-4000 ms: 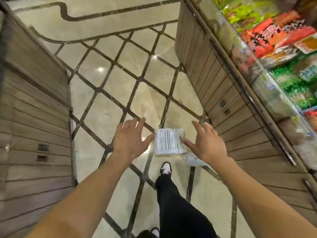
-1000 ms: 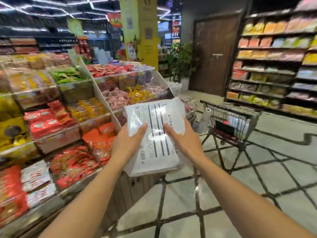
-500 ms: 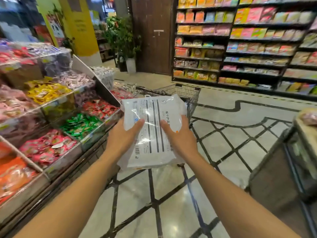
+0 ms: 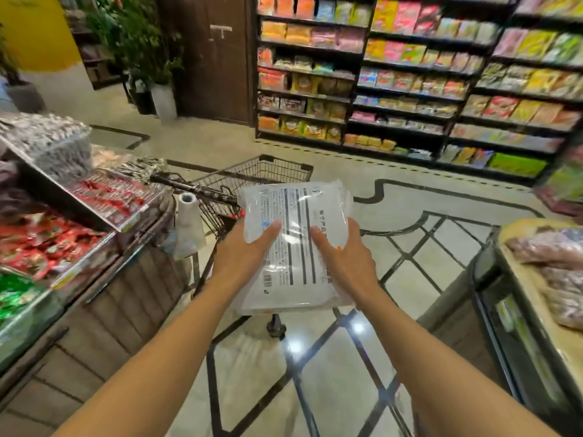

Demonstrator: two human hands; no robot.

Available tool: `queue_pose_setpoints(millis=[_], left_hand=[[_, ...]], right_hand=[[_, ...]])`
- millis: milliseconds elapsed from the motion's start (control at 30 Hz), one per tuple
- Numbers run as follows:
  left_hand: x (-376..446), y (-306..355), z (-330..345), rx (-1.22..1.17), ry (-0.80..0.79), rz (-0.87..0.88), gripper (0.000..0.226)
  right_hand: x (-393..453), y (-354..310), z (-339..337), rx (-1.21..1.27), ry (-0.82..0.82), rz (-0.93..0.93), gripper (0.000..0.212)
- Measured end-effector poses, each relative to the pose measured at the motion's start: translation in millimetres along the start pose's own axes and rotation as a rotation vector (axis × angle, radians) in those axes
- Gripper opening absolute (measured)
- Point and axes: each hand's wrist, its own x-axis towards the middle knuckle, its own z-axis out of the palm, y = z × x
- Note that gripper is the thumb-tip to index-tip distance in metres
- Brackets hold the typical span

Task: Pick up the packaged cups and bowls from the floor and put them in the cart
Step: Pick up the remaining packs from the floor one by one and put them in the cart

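shelves (image 4: 410, 77): snack packs along back wall; blurred
display bins (image 4: 63, 216): left side; red wrapped sweets
cart (image 4: 268, 171): wire basket, ahead, behind the package
package (image 4: 293, 247): clear plastic pack, printed label up; held in air over cart's near end
left hand (image 4: 243, 250): gripping package's left edge, thumb on top
right hand (image 4: 344, 260): gripping right edge, thumb on top

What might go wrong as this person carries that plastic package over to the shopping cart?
The package is held only between the left hand and right hand, with thumbs on its glossy film, so it may slip. The cart is partly hidden behind the package, so the drop could catch the rim. A roll of bags juts from the display beside the cart, and the left arm might brush it.
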Motion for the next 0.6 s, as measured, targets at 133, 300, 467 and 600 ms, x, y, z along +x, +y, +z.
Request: queue_pose_setpoints(millis=[133,300,467,600], left_hand=[[71,11,41,0.033,-0.041,0.014,0.059],[163,19,97,0.042,-0.024,-0.029,0.056],[255,24,156,0.040,0.037,-0.103,0.053],[317,29,188,0.039,0.098,-0.170,0.055]], right_hand=[[80,17,-9,-0.001,0.011,0.018,0.084],[189,50,-10,0.011,-0.007,0.022,0.084],[309,72,-17,0.017,-0.072,0.002,0.084],[393,81,-19,-0.018,-0.158,-0.017,0.089]])
